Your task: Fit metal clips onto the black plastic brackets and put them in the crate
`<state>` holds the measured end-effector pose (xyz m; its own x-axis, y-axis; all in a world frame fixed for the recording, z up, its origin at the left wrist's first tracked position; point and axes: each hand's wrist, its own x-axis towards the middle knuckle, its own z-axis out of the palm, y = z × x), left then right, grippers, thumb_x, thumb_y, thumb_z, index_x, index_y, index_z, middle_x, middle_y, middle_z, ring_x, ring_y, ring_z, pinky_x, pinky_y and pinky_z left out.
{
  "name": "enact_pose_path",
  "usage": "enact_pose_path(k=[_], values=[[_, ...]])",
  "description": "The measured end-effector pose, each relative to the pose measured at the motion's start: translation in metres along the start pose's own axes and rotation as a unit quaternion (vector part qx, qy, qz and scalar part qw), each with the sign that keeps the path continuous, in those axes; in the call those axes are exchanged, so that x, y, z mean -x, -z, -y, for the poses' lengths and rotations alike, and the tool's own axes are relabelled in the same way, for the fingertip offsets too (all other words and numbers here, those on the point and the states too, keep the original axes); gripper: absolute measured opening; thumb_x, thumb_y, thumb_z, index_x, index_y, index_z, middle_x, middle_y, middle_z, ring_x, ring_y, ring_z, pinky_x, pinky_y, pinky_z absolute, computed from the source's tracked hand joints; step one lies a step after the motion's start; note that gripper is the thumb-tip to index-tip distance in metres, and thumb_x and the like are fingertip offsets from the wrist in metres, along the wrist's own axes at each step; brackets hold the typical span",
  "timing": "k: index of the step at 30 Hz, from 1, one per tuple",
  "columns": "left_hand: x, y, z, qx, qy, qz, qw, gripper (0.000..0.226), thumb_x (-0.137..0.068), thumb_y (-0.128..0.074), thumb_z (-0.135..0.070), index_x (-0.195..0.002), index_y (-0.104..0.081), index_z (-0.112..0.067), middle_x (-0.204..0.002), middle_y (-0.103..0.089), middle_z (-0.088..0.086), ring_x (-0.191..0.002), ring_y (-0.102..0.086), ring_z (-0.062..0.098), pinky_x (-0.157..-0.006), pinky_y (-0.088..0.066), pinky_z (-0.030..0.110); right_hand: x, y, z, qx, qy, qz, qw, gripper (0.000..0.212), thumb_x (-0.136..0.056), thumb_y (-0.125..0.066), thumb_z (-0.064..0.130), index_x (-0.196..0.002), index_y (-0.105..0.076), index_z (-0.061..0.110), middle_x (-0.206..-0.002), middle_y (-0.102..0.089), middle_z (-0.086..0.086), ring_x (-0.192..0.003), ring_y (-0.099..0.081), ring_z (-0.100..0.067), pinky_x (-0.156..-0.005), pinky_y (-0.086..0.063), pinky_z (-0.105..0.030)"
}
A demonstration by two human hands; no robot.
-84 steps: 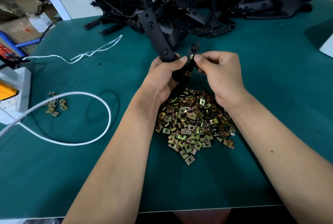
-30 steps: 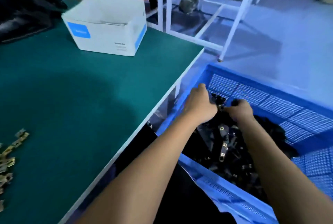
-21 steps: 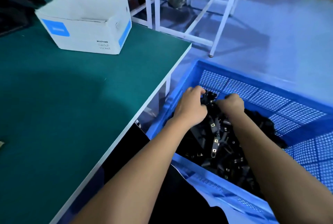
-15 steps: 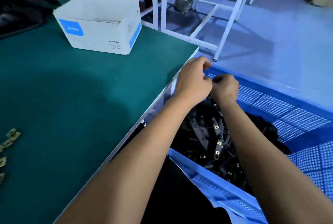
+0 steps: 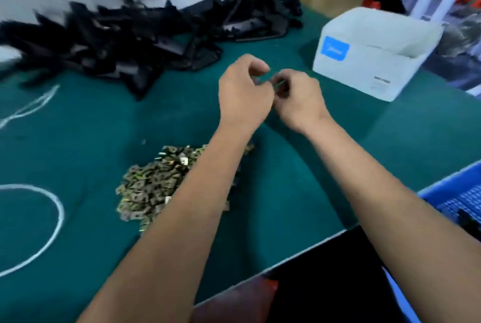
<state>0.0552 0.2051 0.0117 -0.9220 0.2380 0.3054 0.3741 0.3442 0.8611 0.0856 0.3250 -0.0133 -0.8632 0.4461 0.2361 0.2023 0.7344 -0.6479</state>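
Note:
My left hand [image 5: 242,91] and my right hand [image 5: 296,99] hover close together over the middle of the green table [image 5: 299,179]. The left hand's fingers are loosely curled, with nothing seen in them. My right hand's fingers are curled inward; blur hides whether they hold anything. A heap of brass-coloured metal clips [image 5: 153,184] lies on the table under my left forearm. The pile of black plastic brackets [image 5: 130,36] stretches along the back of the table. A corner of the blue crate [image 5: 447,192] shows at the right edge, with dark parts inside.
A white cardboard box with a blue label [image 5: 369,57] stands at the back right. A looped white cable [image 5: 52,218] and a thin white cord [image 5: 28,106] lie at the left. The table's front edge runs diagonally at the lower right.
Both hands have come up out of the blue crate and back over the table, without the bracket. The view has swung left from the crate to the clips and brackets.

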Motion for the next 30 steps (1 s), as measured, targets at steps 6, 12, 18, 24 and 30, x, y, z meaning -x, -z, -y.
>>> enact_pose_path(k=[6, 12, 18, 24, 30], values=[[-0.051, 0.125, 0.100, -0.244, 0.112, -0.156, 0.950, 0.028, -0.086, -0.062, -0.020, -0.113, -0.063, -0.019, -0.125, -0.059, 0.009, -0.123, -0.047, 0.031, -0.107, -0.034, 0.037, -0.047, -0.111, 0.091, 0.126, 0.145, 0.146, 0.971, 0.081, -0.083, -0.078, 0.054, -0.147, -0.045, 0.018, -0.139, -0.048, -0.016, -0.135, -0.037, -0.039, -0.107, -0.041, -0.046], [-0.107, 0.196, 0.171, -0.258, 0.244, -0.270, 0.895, 0.054, -0.096, -0.055, -0.045, -0.136, -0.046, -0.009, -0.149, -0.035, 0.021, -0.140, -0.029, 0.041, -0.108, -0.035, 0.052, -0.127, -0.157, 0.133, 0.110, 0.151, 0.034, 0.982, 0.074, -0.092, -0.052, 0.071, -0.147, -0.042, 0.022, -0.147, -0.037, -0.013, -0.139, -0.028, -0.035, -0.105, -0.040, -0.054], [-0.187, 0.245, 0.205, -0.217, 0.291, -0.249, 0.898, 0.072, -0.095, -0.038, -0.070, -0.155, -0.031, -0.031, -0.162, -0.020, 0.020, -0.150, -0.017, 0.037, -0.118, -0.020, 0.054, -0.224, -0.182, 0.156, 0.098, 0.137, 0.089, 0.982, 0.075, -0.098, -0.039, 0.070, -0.154, -0.035, 0.021, -0.155, -0.033, -0.017, -0.145, -0.022, -0.039, -0.113, -0.033, -0.058], [-0.249, 0.274, 0.217, -0.174, 0.321, -0.168, 0.916, 0.087, -0.083, -0.039, -0.089, -0.158, -0.010, -0.054, -0.169, -0.001, 0.022, -0.156, -0.005, 0.043, -0.125, -0.007, 0.057, -0.295, -0.226, 0.202, 0.092, 0.154, 0.176, 0.968, 0.086, -0.089, -0.035, 0.083, -0.161, -0.017, 0.040, -0.170, -0.013, -0.004, -0.155, -0.006, -0.038, -0.123, -0.018, -0.059], [-0.283, 0.279, 0.240, -0.111, 0.316, -0.155, 0.929, 0.094, -0.065, -0.057, -0.091, -0.150, -0.033, -0.058, -0.170, 0.002, 0.012, -0.153, -0.013, 0.046, -0.125, -0.016, 0.056, -0.327, -0.253, 0.219, 0.050, 0.109, 0.257, 0.959, 0.108, -0.060, -0.037, 0.100, -0.156, -0.008, 0.060, -0.173, -0.006, -0.002, -0.159, 0.001, -0.033, -0.125, -0.007, -0.053]])
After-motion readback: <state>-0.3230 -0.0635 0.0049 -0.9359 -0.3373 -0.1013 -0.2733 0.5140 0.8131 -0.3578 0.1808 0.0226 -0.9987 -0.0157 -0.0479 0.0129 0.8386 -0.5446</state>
